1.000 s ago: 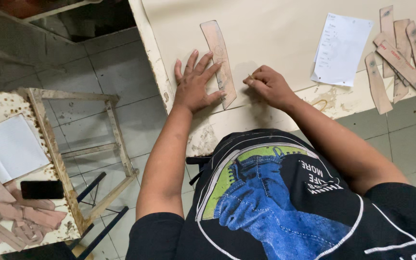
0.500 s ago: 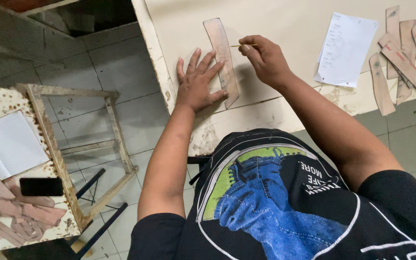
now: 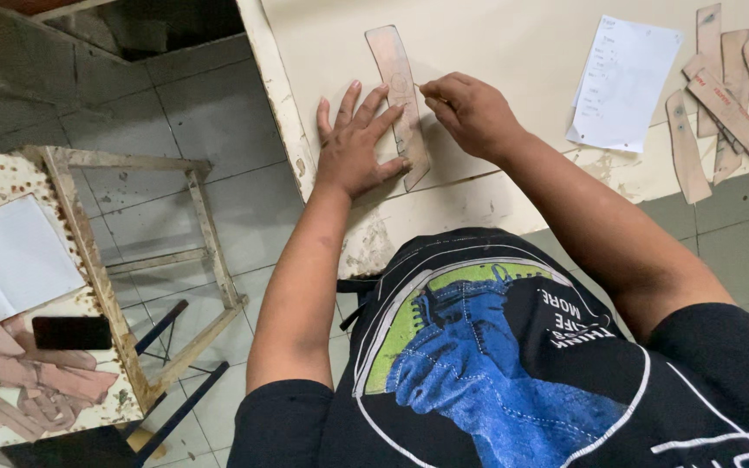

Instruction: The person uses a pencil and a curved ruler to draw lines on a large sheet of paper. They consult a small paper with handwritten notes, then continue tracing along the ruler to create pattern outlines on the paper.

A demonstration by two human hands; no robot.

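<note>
Near the table's (image 3: 565, 52) left edge, our left hand (image 3: 353, 147), fingers spread flat, pins a long curved strip (image 3: 399, 87) running away from us. Our right hand (image 3: 470, 113), fingers pinched narrow, meets the strip's right edge.

Left hand (image 3: 353, 147) flat, fingers spread (palm down); right hand (image 3: 470, 113) pinched.

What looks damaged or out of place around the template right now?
The worktable's front edge is chipped and stained below the left hand. The curved template lies flat under both hands, right hand at its edge. Nothing spilled.
</note>
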